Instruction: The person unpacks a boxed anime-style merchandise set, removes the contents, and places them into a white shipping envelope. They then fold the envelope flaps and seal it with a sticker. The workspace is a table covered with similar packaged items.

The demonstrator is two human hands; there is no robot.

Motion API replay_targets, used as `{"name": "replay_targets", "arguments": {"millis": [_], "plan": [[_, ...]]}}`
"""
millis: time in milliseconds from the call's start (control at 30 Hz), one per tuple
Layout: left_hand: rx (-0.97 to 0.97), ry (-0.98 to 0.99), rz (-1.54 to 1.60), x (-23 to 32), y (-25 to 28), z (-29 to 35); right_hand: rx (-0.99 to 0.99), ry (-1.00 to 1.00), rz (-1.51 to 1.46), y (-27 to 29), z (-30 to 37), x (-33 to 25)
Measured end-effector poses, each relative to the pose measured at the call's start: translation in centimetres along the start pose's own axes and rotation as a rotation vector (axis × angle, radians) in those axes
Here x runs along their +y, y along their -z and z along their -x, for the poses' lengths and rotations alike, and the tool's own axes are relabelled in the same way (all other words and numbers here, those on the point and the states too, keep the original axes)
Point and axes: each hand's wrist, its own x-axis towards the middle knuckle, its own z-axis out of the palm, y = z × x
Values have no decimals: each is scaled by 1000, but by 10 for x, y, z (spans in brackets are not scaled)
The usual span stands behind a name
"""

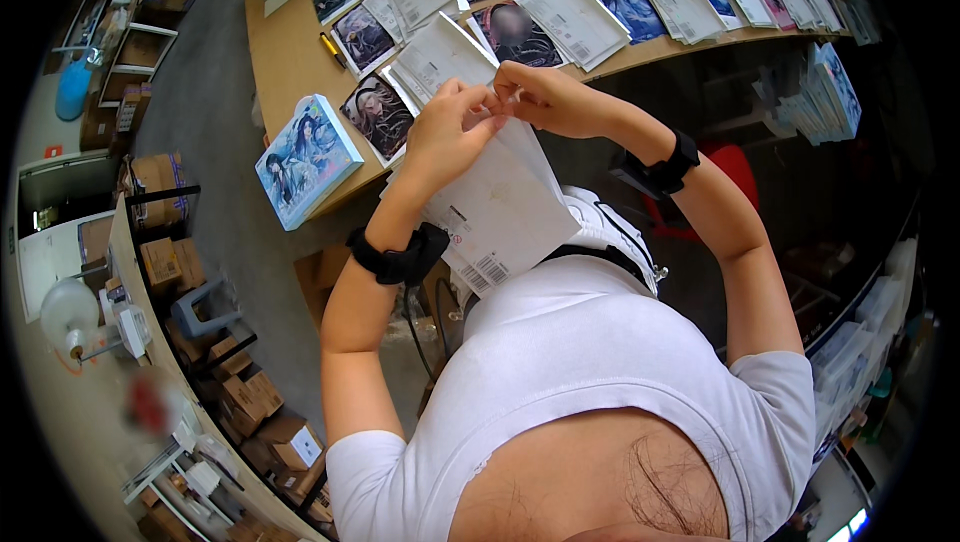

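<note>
A large white cardboard mailer [510,207] with barcode labels hangs down from the table's front edge towards my lap. At its upper end my left hand [452,134] grips it, thumb and fingers pinched together. My right hand [552,102] meets the left there, its fingertips pinched at the same edge; what exactly they hold is too small to make out. Just beyond my hands lie a stack of white mailers [440,54] and a dark illustrated print [377,114]. A light blue illustrated box [305,162] sits left of my left hand, at the table's corner.
Rows of white mailers [575,20] and illustrated prints [622,7] cover the wooden table [280,62]. A yellow marker [332,49] lies near its left side. More thin boxes [825,92] are stacked at right, by a red chair [728,174]. Cardboard boxes [250,397] fill shelving at left.
</note>
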Motion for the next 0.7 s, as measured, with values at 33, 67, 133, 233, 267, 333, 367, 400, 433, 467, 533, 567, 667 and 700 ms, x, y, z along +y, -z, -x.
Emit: {"name": "replay_targets", "arguments": {"millis": [33, 67, 133, 233, 267, 333, 367, 400, 433, 467, 533, 567, 667, 700], "plan": [[7, -18, 24, -3, -1, 1, -21, -67, -6, -2, 1, -3], [15, -36, 48, -5, 0, 2, -41, -133, -12, -4, 2, -9], [-5, -31, 46, -6, 2, 4, -74, -258, -18, -9, 6, -8], [-14, 3, 105, -8, 4, 5, -26, -291, -158, -22, 21, 6], [-12, 22, 135, -10, 5, 7, -69, -301, -89, -22, 25, 4], [-8, -2, 143, -12, 7, 9, -222, -470, -42, -28, 36, -2], [-7, -19, 148, -12, 8, 9, -294, -556, -16, -29, 42, -5], [-8, -11, 156, -12, 9, 8, -329, -535, -14, -37, 52, 4], [-7, -1, 165, -13, 10, 9, -367, -512, -13, -44, 56, 4], [-7, 10, 174, -14, 10, 9, -406, -484, -6, -43, 62, 3], [21, -28, 139, -20, 10, 7, -448, -522, -14, -39, 68, -7], [34, -47, 120, -22, 9, 7, -469, -540, -19, -38, 71, -9], [58, -42, 147, -25, 9, 6, -503, -493, -8, -38, 77, -1], [62, -61, 137, -25, 10, 6, -521, -487, -3, -33, 75, -3]]}}
